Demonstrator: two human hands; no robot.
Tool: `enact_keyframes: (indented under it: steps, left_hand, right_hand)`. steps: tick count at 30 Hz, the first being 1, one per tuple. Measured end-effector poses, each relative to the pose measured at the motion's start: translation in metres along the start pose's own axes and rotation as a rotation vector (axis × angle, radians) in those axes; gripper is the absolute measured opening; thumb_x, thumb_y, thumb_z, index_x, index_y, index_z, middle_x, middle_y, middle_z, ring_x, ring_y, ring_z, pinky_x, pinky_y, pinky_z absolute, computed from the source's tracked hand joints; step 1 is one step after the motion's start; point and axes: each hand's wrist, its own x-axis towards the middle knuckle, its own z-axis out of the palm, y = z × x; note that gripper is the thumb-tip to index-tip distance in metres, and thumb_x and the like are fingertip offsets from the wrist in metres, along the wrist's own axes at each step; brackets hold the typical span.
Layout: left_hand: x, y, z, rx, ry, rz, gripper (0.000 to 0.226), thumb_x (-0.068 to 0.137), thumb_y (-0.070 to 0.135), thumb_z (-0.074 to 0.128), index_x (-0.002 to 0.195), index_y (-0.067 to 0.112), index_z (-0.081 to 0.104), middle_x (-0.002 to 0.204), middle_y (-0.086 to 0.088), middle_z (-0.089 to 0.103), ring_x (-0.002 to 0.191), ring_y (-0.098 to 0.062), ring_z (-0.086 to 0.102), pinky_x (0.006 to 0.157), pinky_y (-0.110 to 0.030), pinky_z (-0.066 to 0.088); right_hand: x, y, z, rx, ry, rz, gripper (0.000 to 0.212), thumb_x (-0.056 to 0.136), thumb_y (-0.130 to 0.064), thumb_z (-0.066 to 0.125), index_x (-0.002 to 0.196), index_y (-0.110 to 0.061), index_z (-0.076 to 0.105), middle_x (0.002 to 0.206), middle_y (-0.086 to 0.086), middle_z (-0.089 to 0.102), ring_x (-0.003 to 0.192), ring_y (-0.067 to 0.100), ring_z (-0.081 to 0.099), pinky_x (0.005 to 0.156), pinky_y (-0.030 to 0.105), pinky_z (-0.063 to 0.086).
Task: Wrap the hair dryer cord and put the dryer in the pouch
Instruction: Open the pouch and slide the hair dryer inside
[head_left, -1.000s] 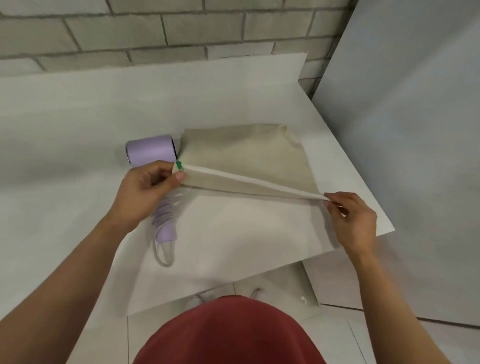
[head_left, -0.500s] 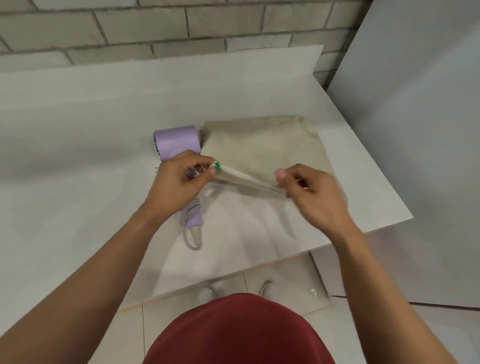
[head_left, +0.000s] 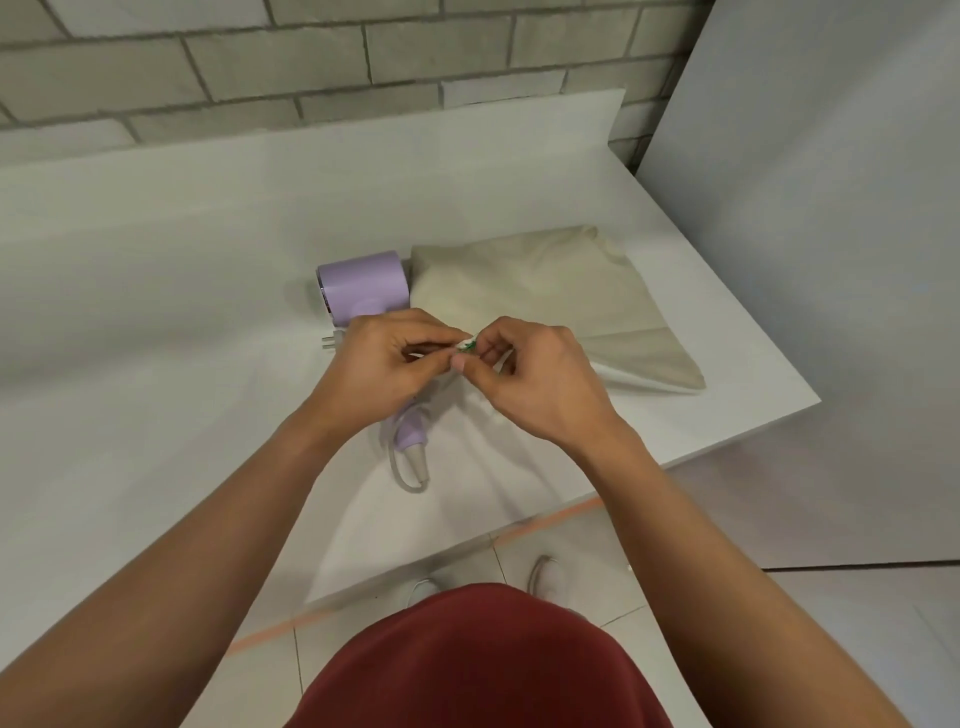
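A lilac hair dryer (head_left: 363, 285) lies on a white table (head_left: 156, 312), just left of a beige pouch (head_left: 545, 291). Above its handle, the left hand (head_left: 379, 369) and right hand (head_left: 530, 379) meet, fingertips pinching the pouch's green-tagged corner (head_left: 467, 345).
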Motion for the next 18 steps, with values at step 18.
enact_keyframes:
  steps: [18]
  left_hand:
    - [-0.001, 0.004, 0.004, -0.048, -0.069, -0.094, 0.008, 0.091, 0.025, 0.078, 0.098, 0.028, 0.083, 0.094, 0.015, 0.077, 0.09, -0.002, 0.074, 0.087, -0.026, 0.059]
  right_hand:
    - [-0.016, 0.0, 0.003, -0.086, -0.046, 0.025, 0.018, 0.104, -0.031, 0.056, 0.105, -0.023, 0.072, 0.091, -0.005, 0.075, 0.083, 0.021, 0.067, 0.075, 0.041, 0.056]
